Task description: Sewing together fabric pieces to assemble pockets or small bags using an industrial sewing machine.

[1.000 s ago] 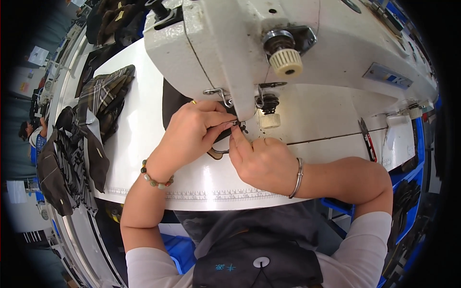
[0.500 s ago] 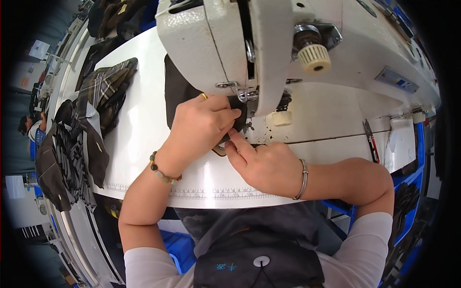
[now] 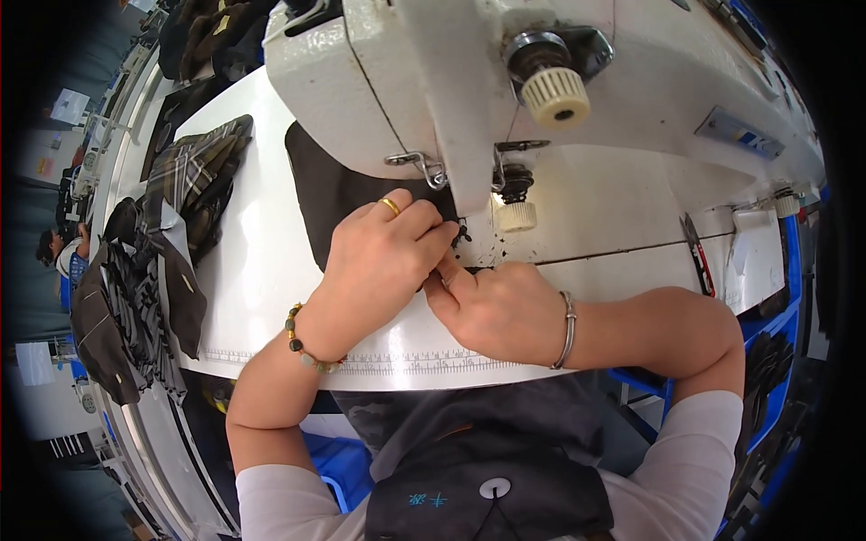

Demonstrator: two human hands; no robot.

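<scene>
A dark brown fabric piece point(image 3: 338, 194) lies on the white table, its right edge under the head of a white sewing machine point(image 3: 406, 99). My left hand point(image 3: 383, 248) is closed on the piece's near right corner, fingers bent and thumb side toward the needle area. My right hand point(image 3: 496, 311) meets it there, index finger and thumb pinched together at the same edge. Both sets of fingertips touch or nearly touch, and they hide the cloth between them. The needle and presser foot are hidden behind the machine head.
Dark scraps lie right of my fingers. Red-handled snips point(image 3: 698, 257) rest on the right of the table. Piled dark and plaid cloth pieces point(image 3: 149, 270) hang at the left. A printed ruler strip point(image 3: 433, 363) runs along the front edge. Another person point(image 3: 68, 252) sits far left.
The view has shifted, and the machine head appears further left and higher. More of the dark fabric shows beside my left hand. The pale-edged bit below my fingertips is now covered.
</scene>
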